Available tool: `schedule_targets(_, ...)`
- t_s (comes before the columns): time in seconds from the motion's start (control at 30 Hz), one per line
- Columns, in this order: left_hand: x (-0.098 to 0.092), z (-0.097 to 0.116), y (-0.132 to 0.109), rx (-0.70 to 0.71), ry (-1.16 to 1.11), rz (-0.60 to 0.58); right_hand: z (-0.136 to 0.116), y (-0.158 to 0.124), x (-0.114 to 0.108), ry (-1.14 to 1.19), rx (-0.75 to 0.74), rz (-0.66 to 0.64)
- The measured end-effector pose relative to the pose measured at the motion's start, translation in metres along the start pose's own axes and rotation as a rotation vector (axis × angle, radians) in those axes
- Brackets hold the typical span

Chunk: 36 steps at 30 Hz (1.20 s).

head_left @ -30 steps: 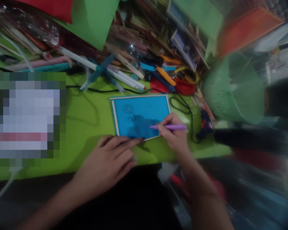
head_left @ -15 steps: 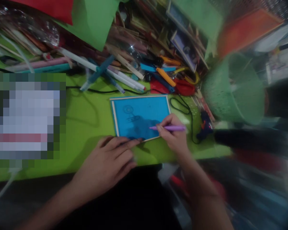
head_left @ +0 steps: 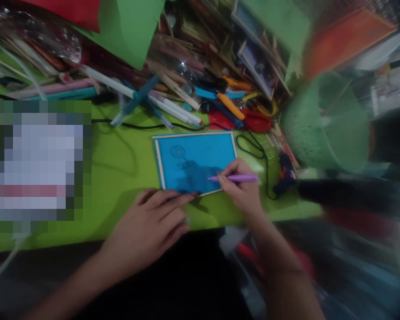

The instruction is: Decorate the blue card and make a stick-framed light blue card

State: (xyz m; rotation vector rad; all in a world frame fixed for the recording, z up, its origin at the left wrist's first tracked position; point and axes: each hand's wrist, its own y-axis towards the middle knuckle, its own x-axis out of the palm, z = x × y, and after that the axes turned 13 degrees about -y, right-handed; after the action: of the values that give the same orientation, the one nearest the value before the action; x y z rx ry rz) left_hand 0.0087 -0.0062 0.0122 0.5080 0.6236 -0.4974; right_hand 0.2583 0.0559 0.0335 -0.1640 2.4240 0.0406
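Blue board (head_left: 209,149) lies flat on the green table (head_left: 120,160), near its front edge, with pale strips (head_left: 160,164) along its borders. Dark drawings (head_left: 178,152), one of them round, show on its left half. The right hand (head_left: 241,186) has its grip clamped on a purple pen (head_left: 243,178), tip pointing left over the board's lower part; whether it touches the surface I cannot tell. The left hand (head_left: 156,218) lies palm down, its grip apart, fingers stretched onto the board's near edge. Beyond the board are a black cord (head_left: 140,127) and markers (head_left: 175,109); a green basket (head_left: 299,129) sits to the right.
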Motion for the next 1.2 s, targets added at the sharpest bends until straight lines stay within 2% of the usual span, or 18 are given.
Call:
schedule_targets(0.67, 0.0006, -0.0001, -0.0001, 0.001, 0.005, 0.003, 0.0035, -0.0012, 0.0017, 0.028, -0.004, 0.006)
schedule_targets(0.93, -0.0003, 0.0004, 0.0009, 0.005, 0.023, -0.003, 0.0027, 0.0032, -0.0012, 0.160, 0.038, 0.148)
schedule_targets(1.2, -0.0004, 0.0003, 0.0003, 0.005, -0.007, 0.009, 0.0047, 0.0028, -0.0017, 0.080, 0.023, 0.085)
